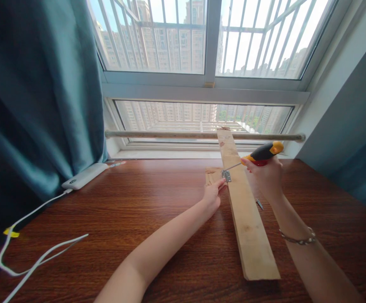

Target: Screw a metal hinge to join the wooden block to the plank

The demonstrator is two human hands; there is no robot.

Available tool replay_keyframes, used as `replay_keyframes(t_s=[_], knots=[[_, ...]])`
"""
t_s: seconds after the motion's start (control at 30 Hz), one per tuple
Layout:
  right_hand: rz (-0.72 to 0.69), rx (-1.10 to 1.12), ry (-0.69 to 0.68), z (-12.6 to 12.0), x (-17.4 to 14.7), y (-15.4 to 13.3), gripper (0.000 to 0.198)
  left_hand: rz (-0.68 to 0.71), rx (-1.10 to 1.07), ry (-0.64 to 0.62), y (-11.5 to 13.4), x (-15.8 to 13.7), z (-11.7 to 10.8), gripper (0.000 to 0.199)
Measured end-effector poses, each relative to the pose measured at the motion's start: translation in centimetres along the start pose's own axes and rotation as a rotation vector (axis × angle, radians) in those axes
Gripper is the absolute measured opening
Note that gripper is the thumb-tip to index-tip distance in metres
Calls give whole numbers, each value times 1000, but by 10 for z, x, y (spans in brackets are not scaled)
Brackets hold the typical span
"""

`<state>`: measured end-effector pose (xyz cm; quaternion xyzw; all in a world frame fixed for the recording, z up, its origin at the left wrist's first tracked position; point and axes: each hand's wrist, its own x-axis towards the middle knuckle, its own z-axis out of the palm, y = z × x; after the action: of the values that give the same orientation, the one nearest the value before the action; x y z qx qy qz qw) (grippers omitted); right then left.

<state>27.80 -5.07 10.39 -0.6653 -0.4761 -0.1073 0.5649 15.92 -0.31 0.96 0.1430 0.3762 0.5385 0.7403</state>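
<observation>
A long wooden plank point(246, 219) lies on the brown tabletop, its far end reaching the rail at the window. Against its left side sits a short wooden block point(212, 176). A small metal hinge point(226, 175) lies across the joint between the two. My left hand point(215, 194) is closed at the block and the hinge's near edge, fingertips pressed there. In my right hand point(266, 174) is a screwdriver point(261, 152) with a black and yellow handle, held at a slant. Its shaft points down left, the tip at the hinge. Any screw under the tip is too small to see.
Several loose screws point(259, 204) lie right of the plank. At the left stands a white power strip point(84, 176) with a white cable point(40, 210) looping over the table. A metal rail point(170, 134) crosses before the window. Blue curtains point(44, 84) hang at the left.
</observation>
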Motion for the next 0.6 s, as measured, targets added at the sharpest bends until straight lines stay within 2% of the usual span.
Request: replay_keyframes(t_s=[0.1,0.17,0.37,0.5,0.6], knots=[[31,63,50,9,1,10,43,6,5,0,0,0,0,25],[84,210,10,13,3,14,44,2,10,4,0,0,-1,24],[233,637,-327,6,13,13,46,-1,-4,15,0,0,-1,22],[252,745,-537,-8,19,10,43,6,-2,9,0,-1,-1,24],[239,767,-626,-11,20,12,37,4,-5,2,1,-1,0,24]])
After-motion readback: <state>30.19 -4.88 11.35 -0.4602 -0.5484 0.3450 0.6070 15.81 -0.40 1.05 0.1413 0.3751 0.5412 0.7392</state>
